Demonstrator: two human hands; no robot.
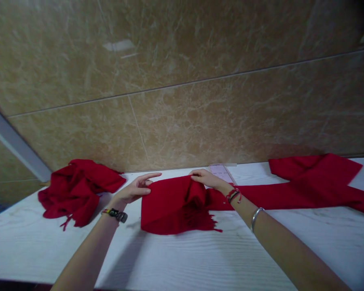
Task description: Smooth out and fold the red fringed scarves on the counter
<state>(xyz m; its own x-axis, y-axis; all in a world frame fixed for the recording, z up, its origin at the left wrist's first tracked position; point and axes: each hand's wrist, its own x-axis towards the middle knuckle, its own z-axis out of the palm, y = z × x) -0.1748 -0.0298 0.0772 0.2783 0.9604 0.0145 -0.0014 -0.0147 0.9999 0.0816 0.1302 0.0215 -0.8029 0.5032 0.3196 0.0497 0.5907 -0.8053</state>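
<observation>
A red scarf (166,206) with a fringed end is folded over in front of me, its lower part near the white table (176,262). My right hand (206,179) has its fingers closed on the scarf's top edge, where the cloth curls over on itself. Beside the upper left corner is my left hand (136,189), with the index finger stretched out and the thumb at the cloth's edge. Its fingers are apart. From under my right wrist a long flat strip of red cloth (269,197) runs to the right; where it joins the folded part is hidden.
A crumpled red scarf (75,190) lies at the left. A phone (221,173) with a lit screen rests by the wall, behind my right hand. More folded red cloth (318,167) is at the far right. The brown tiled wall (182,121) borders the table's back edge.
</observation>
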